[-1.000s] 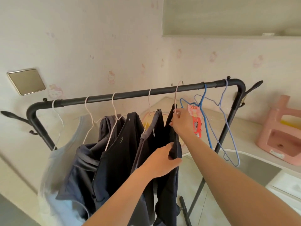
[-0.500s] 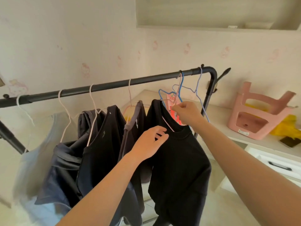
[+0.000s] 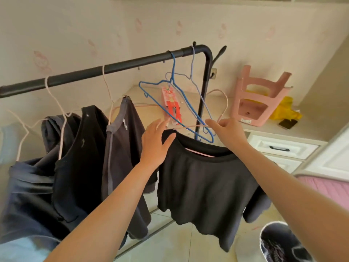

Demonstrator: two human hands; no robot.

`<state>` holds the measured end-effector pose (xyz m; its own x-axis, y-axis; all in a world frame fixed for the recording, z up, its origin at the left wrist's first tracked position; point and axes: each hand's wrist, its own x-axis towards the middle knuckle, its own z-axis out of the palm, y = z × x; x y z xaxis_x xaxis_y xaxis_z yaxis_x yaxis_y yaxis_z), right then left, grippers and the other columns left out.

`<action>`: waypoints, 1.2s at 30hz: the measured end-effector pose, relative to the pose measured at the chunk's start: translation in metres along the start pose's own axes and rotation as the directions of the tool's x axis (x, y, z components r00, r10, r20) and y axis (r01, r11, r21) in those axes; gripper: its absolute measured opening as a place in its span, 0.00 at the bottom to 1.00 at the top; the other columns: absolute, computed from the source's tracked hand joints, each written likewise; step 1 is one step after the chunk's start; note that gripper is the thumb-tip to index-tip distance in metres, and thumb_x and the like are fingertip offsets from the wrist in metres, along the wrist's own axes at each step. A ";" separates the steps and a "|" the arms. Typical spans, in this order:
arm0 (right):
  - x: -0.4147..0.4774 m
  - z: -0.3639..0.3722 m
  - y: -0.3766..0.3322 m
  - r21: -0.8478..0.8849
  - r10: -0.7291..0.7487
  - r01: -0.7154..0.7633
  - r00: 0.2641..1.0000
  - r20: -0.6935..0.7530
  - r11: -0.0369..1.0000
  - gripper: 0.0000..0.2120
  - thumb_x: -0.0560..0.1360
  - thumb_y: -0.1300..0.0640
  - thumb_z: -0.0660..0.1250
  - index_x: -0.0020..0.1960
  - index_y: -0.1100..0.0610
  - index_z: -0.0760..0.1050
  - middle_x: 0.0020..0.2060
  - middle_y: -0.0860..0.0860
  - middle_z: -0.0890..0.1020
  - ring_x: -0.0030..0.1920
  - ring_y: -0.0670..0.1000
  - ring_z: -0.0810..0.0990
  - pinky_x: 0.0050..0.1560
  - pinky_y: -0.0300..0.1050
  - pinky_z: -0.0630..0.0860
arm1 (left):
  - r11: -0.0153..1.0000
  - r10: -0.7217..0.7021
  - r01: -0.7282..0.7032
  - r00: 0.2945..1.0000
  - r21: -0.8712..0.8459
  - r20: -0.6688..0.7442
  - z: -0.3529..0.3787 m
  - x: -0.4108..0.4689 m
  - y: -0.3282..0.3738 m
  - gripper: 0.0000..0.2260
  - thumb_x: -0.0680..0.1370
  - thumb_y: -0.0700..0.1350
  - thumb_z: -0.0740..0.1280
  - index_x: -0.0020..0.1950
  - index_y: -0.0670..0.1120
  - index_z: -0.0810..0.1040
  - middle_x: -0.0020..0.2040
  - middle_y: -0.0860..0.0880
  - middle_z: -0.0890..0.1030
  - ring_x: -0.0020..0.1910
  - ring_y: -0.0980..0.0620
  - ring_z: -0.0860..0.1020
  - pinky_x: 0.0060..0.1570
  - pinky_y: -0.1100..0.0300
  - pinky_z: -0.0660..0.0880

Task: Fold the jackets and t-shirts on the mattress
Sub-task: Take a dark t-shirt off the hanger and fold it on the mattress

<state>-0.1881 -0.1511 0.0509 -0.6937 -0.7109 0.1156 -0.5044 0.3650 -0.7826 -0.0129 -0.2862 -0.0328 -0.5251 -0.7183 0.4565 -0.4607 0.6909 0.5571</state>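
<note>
Black t-shirt (image 3: pixel 204 186) hangs on pink hanger (image 3: pixel 224 103), clear of rail (image 3: pixel 113 67) | right hand (image 3: pixel 226 129) pinches hanger wire | left hand (image 3: pixel 154 142), fingers straight, touches collar | best: hold hanger steady, slip one shoulder off first.

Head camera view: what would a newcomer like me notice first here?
First, the black t-shirt at centre, hanging on a pink hanger that the right hand pinches, its hook off the clothes rail, while the open left hand touches the shirt's collar. Along that rail hang more dark garments at left and empty blue hangers at right. A pink stool sits upturned on the counter at far right.
</note>
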 end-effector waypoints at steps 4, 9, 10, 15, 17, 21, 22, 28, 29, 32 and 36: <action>-0.010 -0.019 0.019 0.001 -0.054 0.054 0.997 -0.052 0.999 0.26 0.74 0.53 0.68 0.25 0.55 0.57 0.22 0.49 0.58 0.28 0.50 0.57 0.31 0.47 0.55 | 0.990 0.083 -0.070 0.991 -0.120 0.108 0.008 -0.001 0.022 0.16 0.80 0.58 0.58 0.60 0.53 0.80 0.56 0.55 0.82 0.58 0.55 0.77 0.60 0.51 0.72; -0.011 -0.044 0.038 0.041 -0.050 0.054 0.995 -0.090 0.998 0.24 0.73 0.54 0.68 0.25 0.54 0.58 0.23 0.49 0.59 0.27 0.49 0.58 0.33 0.46 0.56 | 0.922 0.106 0.021 0.947 -0.388 0.304 0.009 -0.009 0.050 0.11 0.81 0.49 0.63 0.60 0.52 0.81 0.56 0.58 0.82 0.55 0.67 0.76 0.56 0.73 0.69; -0.011 -0.051 0.043 0.047 -0.046 0.051 0.993 -0.104 0.998 0.24 0.73 0.54 0.68 0.26 0.55 0.58 0.22 0.48 0.59 0.27 0.48 0.58 0.33 0.46 0.56 | 0.927 0.114 0.014 0.941 -0.374 0.318 0.009 -0.010 0.052 0.12 0.81 0.48 0.62 0.62 0.52 0.80 0.57 0.59 0.80 0.55 0.69 0.75 0.55 0.77 0.67; -0.011 -0.070 0.059 0.112 -0.063 0.074 0.993 -0.102 0.991 0.21 0.72 0.56 0.68 0.29 0.66 0.64 0.24 0.51 0.60 0.25 0.46 0.56 0.31 0.44 0.56 | 0.974 0.095 -0.021 0.941 -0.224 0.326 0.011 -0.013 0.060 0.13 0.82 0.47 0.61 0.64 0.50 0.79 0.47 0.58 0.81 0.48 0.59 0.78 0.47 0.73 0.70; -0.012 -0.074 0.061 0.093 -0.071 0.080 0.992 -0.100 0.992 0.19 0.73 0.56 0.67 0.32 0.69 0.68 0.22 0.49 0.63 0.23 0.45 0.58 0.30 0.42 0.58 | 0.969 0.084 -0.010 0.953 -0.247 0.291 0.012 -0.013 0.065 0.12 0.82 0.47 0.61 0.62 0.49 0.80 0.50 0.54 0.83 0.51 0.55 0.79 0.52 0.63 0.74; -0.011 -0.080 0.074 0.079 -0.059 0.069 0.991 -0.124 0.995 0.15 0.73 0.57 0.66 0.34 0.68 0.73 0.19 0.45 0.66 0.22 0.44 0.62 0.29 0.40 0.60 | 0.983 0.074 -0.044 0.983 -0.178 0.168 0.011 -0.016 0.068 0.11 0.82 0.45 0.60 0.57 0.46 0.81 0.47 0.49 0.83 0.47 0.50 0.79 0.50 0.49 0.77; -0.010 -0.082 0.079 0.097 -0.050 0.066 0.987 -0.153 0.993 0.16 0.73 0.57 0.66 0.35 0.70 0.72 0.22 0.49 0.66 0.24 0.44 0.61 0.30 0.41 0.60 | 0.987 0.053 -0.033 0.991 -0.155 0.127 0.009 -0.016 0.067 0.11 0.82 0.45 0.60 0.57 0.46 0.81 0.49 0.49 0.84 0.49 0.50 0.79 0.51 0.49 0.77; -0.005 -0.092 0.102 0.283 0.099 -0.051 0.982 -0.159 0.958 0.18 0.71 0.57 0.65 0.27 0.57 0.60 0.23 0.50 0.62 0.25 0.48 0.59 0.29 0.40 0.58 | 0.982 -0.053 0.064 0.996 -0.179 0.066 -0.002 -0.019 0.058 0.09 0.83 0.44 0.59 0.50 0.46 0.78 0.34 0.55 0.76 0.34 0.51 0.72 0.35 0.60 0.69; -0.004 -0.092 0.105 0.351 0.121 -0.064 0.982 -0.143 0.934 0.17 0.69 0.56 0.64 0.27 0.56 0.60 0.24 0.51 0.62 0.26 0.50 0.59 0.30 0.42 0.58 | 0.976 -0.082 0.092 0.995 -0.199 0.058 -0.004 -0.020 0.057 0.09 0.83 0.44 0.59 0.49 0.45 0.78 0.35 0.52 0.77 0.36 0.47 0.72 0.34 0.59 0.69; 0.000 -0.089 0.115 0.551 0.171 -0.087 0.980 -0.102 0.830 0.16 0.72 0.59 0.62 0.27 0.56 0.61 0.21 0.48 0.62 0.24 0.49 0.58 0.28 0.42 0.55 | 0.961 -0.132 0.145 0.989 -0.234 0.072 -0.005 -0.025 0.050 0.12 0.83 0.44 0.57 0.47 0.41 0.76 0.38 0.40 0.76 0.35 0.46 0.71 0.40 0.50 0.71; 0.003 -0.067 0.114 0.558 0.153 -0.100 0.987 -0.048 0.824 0.24 0.77 0.52 0.64 0.25 0.53 0.63 0.21 0.47 0.63 0.25 0.49 0.59 0.26 0.40 0.57 | 0.952 -0.142 0.168 0.983 -0.256 0.116 -0.011 -0.029 0.053 0.13 0.84 0.45 0.55 0.44 0.40 0.71 0.37 0.38 0.72 0.34 0.50 0.67 0.36 0.59 0.65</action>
<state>-0.2816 -0.0713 0.0031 -0.7866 -0.6171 0.0238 -0.0588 0.0364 -0.9976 -0.0145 -0.2299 -0.0089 -0.5340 -0.7946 0.2888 -0.3433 0.5159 0.7848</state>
